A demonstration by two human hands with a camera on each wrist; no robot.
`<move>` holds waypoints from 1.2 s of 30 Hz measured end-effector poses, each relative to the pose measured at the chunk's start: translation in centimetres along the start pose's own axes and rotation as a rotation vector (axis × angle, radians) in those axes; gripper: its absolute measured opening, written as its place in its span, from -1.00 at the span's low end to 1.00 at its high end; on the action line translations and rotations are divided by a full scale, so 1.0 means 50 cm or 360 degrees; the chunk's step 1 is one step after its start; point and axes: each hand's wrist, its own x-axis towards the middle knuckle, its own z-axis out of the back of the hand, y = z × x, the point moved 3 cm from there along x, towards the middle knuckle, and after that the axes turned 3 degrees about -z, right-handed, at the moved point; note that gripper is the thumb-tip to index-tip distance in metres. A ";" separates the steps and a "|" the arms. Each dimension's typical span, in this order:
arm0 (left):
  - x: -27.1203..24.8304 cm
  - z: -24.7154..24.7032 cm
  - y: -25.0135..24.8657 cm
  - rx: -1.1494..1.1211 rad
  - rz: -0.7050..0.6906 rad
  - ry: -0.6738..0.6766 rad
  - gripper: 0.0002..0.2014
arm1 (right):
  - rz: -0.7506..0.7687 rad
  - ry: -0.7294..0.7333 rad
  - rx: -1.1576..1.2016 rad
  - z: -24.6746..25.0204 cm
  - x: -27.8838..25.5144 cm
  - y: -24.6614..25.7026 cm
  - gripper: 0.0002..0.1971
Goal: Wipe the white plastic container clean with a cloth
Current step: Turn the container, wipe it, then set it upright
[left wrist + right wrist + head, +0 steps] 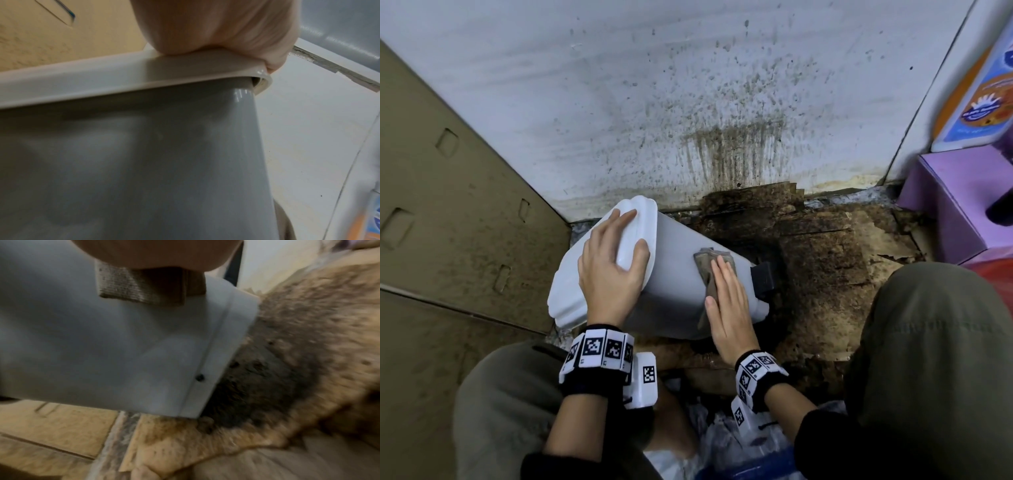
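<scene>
The white plastic container [674, 294] lies tipped on its side over the dirty floor, its wide rim toward the upper left. My left hand [619, 257] grips that rim, fingers curled over its edge; in the left wrist view the palm [216, 24] sits on the rim [102, 81] above the grey-looking wall [144, 162]. My right hand [726, 301] lies flat with straight fingers, pressing a folded brown-grey cloth [709, 260] on the container's side near its base. In the right wrist view the cloth [139, 287] sticks out from under the hand [154, 253] on the container [102, 345].
A cardboard box [448, 205] stands close on the left. A stained white wall [722, 102] is right behind. Dark, soiled cardboard [825, 267] covers the floor. A purple box [955, 198] sits at the right. A black part [763, 277] juts from the container's base. Plastic bags [739, 445] lie between my knees.
</scene>
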 end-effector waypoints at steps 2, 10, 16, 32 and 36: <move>0.000 0.003 0.003 -0.0004 0.0011 -0.0007 -0.51 | -0.0122 -0.0052 0.0027 0.003 -0.012 -0.035 -0.43; 0.006 0.008 0.011 -0.0024 0.0061 -0.0044 -0.50 | -0.0362 -0.0147 0.0109 -0.015 -0.017 -0.041 -0.39; 0.007 -0.001 0.001 0.0004 0.0023 -0.0023 -0.49 | -0.0261 -0.0126 0.0168 -0.023 0.025 0.068 -0.39; 0.006 -0.011 -0.003 0.0048 -0.0001 0.0043 -0.48 | -0.0026 0.0405 0.0218 0.017 0.136 0.160 -0.45; 0.000 -0.016 -0.015 0.0067 -0.0001 0.0065 -0.49 | -0.0141 0.0364 0.0218 0.028 0.150 0.097 -0.45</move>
